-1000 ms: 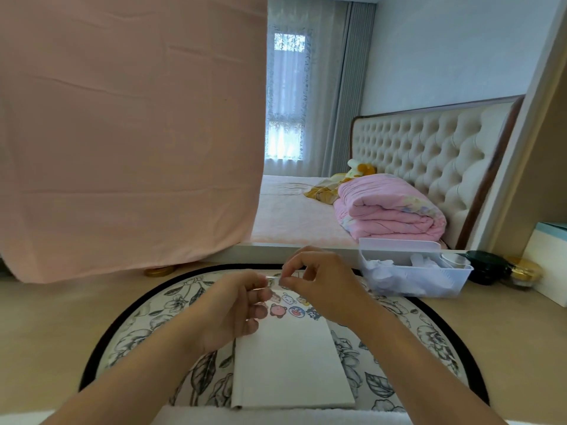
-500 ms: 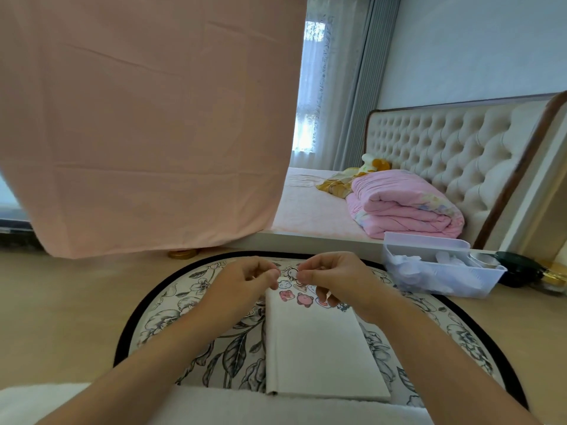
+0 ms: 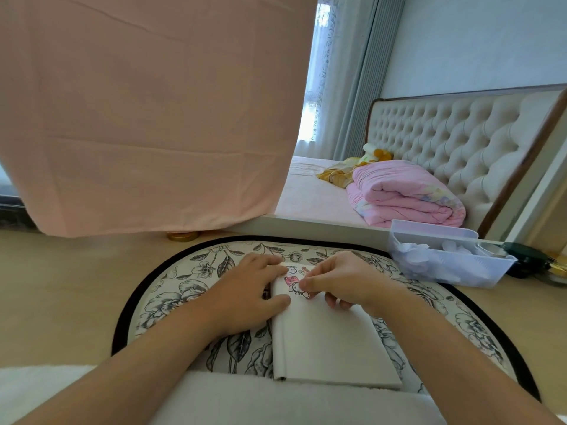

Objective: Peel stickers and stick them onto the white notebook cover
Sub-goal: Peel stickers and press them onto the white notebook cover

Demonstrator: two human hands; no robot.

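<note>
Left hand (image 3: 245,289) lies flat, steadying the notebook (image 3: 322,342); right hand (image 3: 340,280) pinches a sticker (image 3: 296,288) down onto it. Next, I'd say: release, smooth flat.

Floor (image 3: 61,286) w/ floral mat (image 3: 190,280) & bin (image 3: 454,268)

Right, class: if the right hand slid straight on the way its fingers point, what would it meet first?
Probably the left hand, which rests on the left edge of the white notebook, just across from the right hand holding the sticker; depth is hard to judge.
</note>
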